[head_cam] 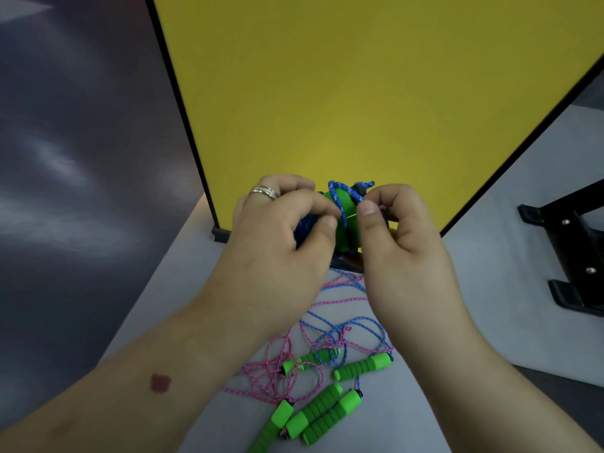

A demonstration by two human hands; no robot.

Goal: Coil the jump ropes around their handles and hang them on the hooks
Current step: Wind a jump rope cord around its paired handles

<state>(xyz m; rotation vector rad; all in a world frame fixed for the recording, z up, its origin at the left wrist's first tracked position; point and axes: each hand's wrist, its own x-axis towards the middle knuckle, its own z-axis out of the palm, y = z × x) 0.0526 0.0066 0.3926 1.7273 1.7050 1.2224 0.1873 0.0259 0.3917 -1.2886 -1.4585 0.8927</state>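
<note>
Gripping a bundle of green handles wound with blue rope, the left hand curls its fingers round the coiled part, thumb pressed against it. Just right of those fingers, the right hand pinches a strand of the blue rope between thumb and forefinger, close beside the handles. Below both wrists, loose pink and blue ropes with more green handles lie tangled on the white table, before a yellow panel.
</note>
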